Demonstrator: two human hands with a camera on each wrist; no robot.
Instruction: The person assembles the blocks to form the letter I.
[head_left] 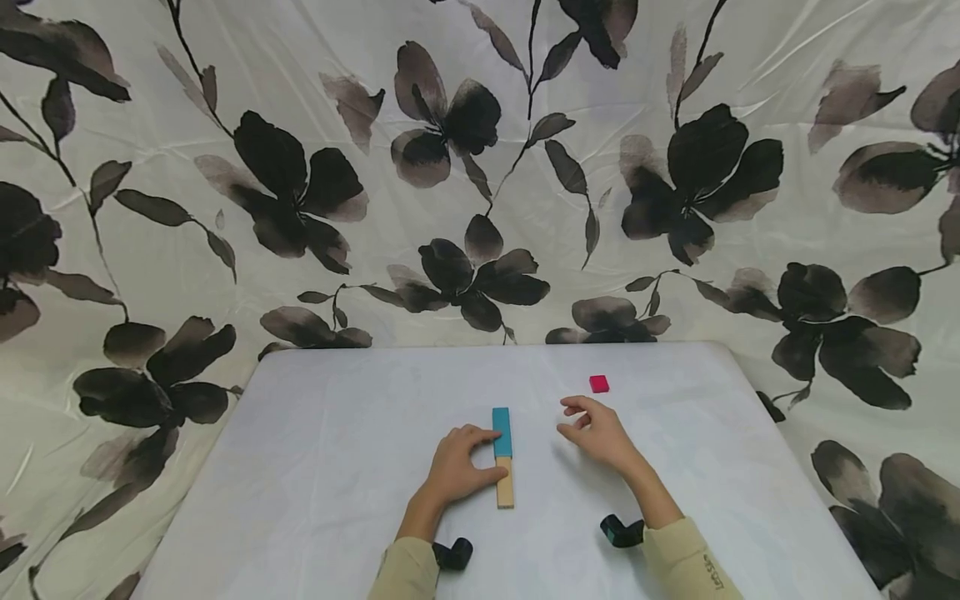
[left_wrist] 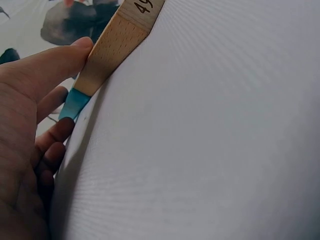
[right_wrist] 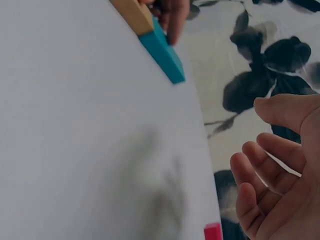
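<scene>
A teal block and a natural wood block lie end to end in a line on the white table. My left hand is at their left side, its thumb touching the wood block and its index fingertip at the teal one. Dark marks like digits show on the wood block's end in the left wrist view. To the right, my right hand hovers above the table with loosely bent fingers and holds nothing. Just beyond its fingers lies a small red block.
The white table ends at a straight far edge in front of a floral cloth. Black wrist devices sit at both sleeves. A shadow of the right hand falls on the tabletop.
</scene>
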